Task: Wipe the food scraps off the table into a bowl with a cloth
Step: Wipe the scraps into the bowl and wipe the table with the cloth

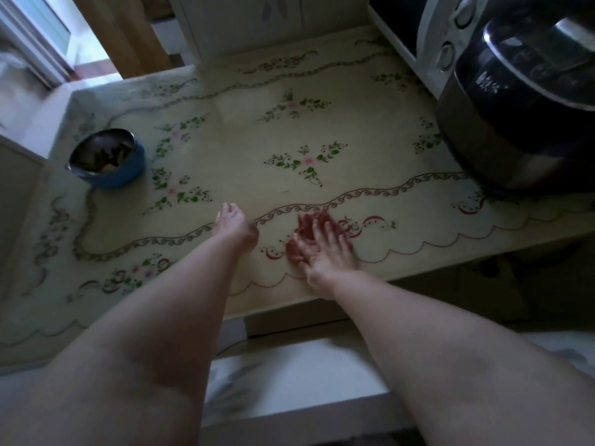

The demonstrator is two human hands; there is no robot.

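A crumpled pink cloth (306,228) lies near the table's front edge, and my right hand (325,249) presses flat on it with straight fingers. My left hand (236,225) rests on the table to the left of the cloth, fingertips down, holding nothing. A blue bowl with a metal inside (108,159) stands at the far left of the table (257,140) and holds dark food scraps. The table is covered with a cream flowered cloth. I see no loose scraps on it.
A dark rice cooker (521,107) stands at the back right of the table, with a white oven (441,37) behind it. A white cabinet (251,24) rises behind the table. The table's front edge runs just below my hands.
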